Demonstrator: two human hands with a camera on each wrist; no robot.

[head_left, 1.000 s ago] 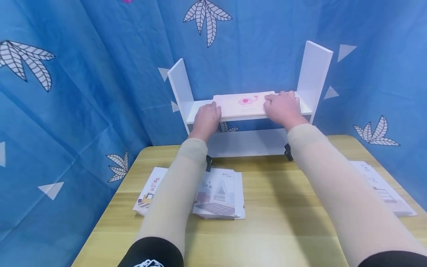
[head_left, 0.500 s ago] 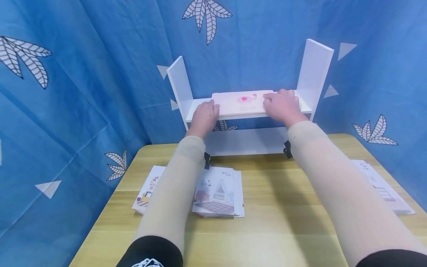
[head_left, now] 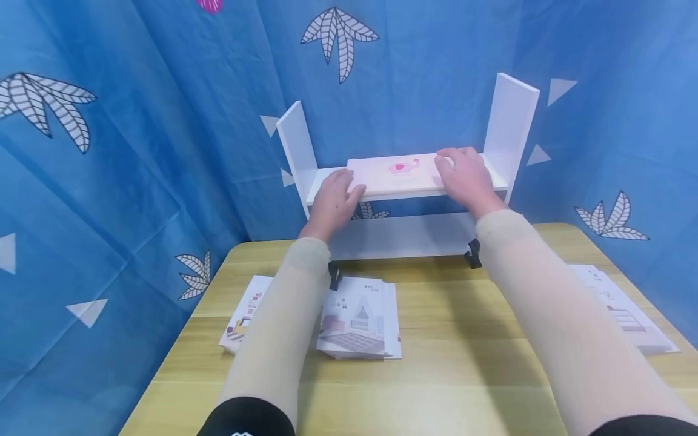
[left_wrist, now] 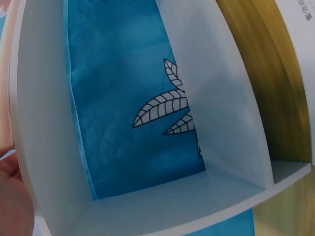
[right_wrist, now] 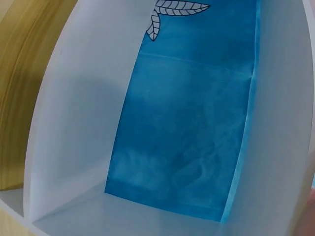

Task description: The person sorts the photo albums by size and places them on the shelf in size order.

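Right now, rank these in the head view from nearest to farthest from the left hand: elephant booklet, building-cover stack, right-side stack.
1. Elephant booklet: on the shelf, right beside the left hand.
2. Building-cover stack: on the table, left of middle.
3. Right-side stack: table's far right.

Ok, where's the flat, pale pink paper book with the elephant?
In the head view, just right of centre: the pale pink book lies on the long white upper shelf, between the two white upright panels.
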